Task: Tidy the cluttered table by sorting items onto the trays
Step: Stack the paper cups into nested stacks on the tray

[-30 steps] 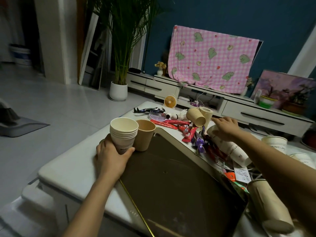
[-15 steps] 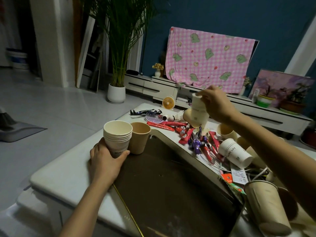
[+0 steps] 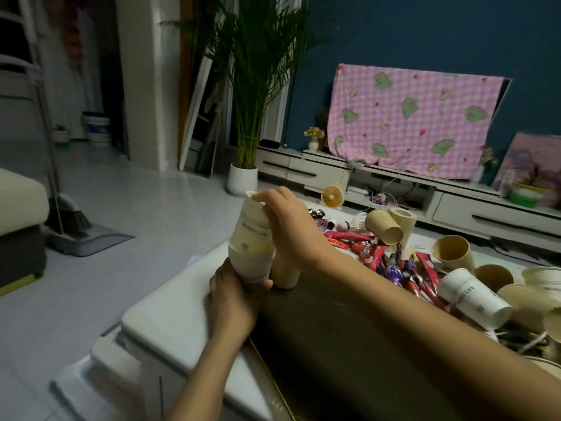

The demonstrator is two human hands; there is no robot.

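Right hand (image 3: 291,229) now atop cup stack (image 3: 249,250), white, printed

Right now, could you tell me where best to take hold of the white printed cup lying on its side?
Grip the white printed cup across the middle of its wall, coming down from above. It lies on its side with the curved wall bare on top, and brown cups crowd its far side, so thumb and fingers can probably span it most easily from overhead.
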